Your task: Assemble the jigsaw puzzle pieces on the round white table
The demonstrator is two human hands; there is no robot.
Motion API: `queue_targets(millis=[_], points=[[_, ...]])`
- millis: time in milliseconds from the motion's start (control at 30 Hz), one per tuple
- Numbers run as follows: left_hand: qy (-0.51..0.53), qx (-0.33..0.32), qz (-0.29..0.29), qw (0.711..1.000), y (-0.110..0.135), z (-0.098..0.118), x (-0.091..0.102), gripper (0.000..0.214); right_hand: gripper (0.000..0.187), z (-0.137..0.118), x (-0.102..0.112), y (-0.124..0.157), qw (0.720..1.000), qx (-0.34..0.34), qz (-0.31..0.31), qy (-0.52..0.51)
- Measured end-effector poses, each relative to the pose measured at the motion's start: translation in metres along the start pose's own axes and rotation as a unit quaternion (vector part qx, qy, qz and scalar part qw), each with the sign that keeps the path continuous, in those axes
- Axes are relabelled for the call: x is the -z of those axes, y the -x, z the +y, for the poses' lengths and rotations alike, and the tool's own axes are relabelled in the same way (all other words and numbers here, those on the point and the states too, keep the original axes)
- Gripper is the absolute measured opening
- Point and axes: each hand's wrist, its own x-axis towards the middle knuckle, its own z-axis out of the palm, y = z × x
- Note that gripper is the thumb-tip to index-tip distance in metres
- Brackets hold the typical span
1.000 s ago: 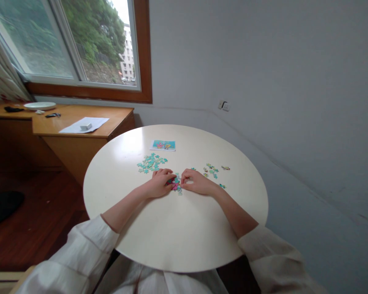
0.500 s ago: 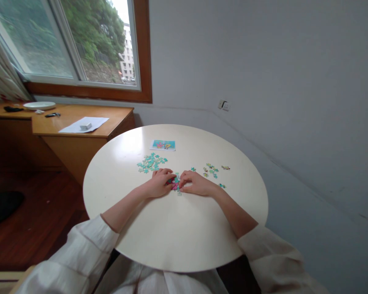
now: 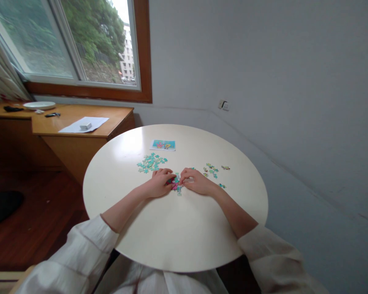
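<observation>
A small cluster of joined jigsaw pieces [image 3: 175, 185], pink and green, lies on the round cream table [image 3: 171, 237] between my hands. My left hand [image 3: 159, 183] curls round its left side, fingers and thumb pressed on it; that side is partly hidden. At the right edge, my right hand [image 3: 196, 181] has its thumb and fingertips pinched together on a jigsaw piece, which the fingers mostly cover. Loose green pieces [image 3: 152, 162] lie in a heap beyond my left hand. More loose pieces [image 3: 211, 170], green and yellow, are scattered past my right hand.
A blue picture card [image 3: 163, 145] lies towards the table's far side. To the left, a wooden desk [image 3: 119, 120] holds a paper sheet with a small white box [image 3: 85, 126] and a white plate [image 3: 39, 105]. The wall [image 3: 294, 81] stands close on the right.
My right hand's fingers have shifted slightly up at the cluster's right edge and the thumb has drawn in, uncovering more of that edge. My left hand has stayed in place.
</observation>
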Motion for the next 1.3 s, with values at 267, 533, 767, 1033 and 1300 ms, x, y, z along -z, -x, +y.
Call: queue_targets(millis=[267,533,767,1033,1300], points=[[-0.001,-0.001,0.004,1.000,0.000,-0.001,-0.001,0.034,0.022,0.003,-0.001,0.000,0.999,0.004,-0.033,0.002],[0.022,-0.016,0.012,1.000,0.003,0.006,0.003,0.041,0.022,0.007,0.006,-0.002,0.997,-0.007,0.082,-0.004],[0.010,-0.047,-0.035,0.998,0.006,0.009,0.003,0.057,0.020,0.021,0.011,-0.002,0.988,-0.010,0.153,-0.001],[0.006,-0.071,-0.050,0.996,0.005,0.006,0.001,0.052,0.020,0.028,0.011,-0.002,0.987,-0.014,0.162,0.002],[0.018,-0.048,-0.046,0.998,0.007,0.011,0.004,0.062,0.021,0.030,0.011,-0.002,0.986,-0.018,0.163,0.013]])
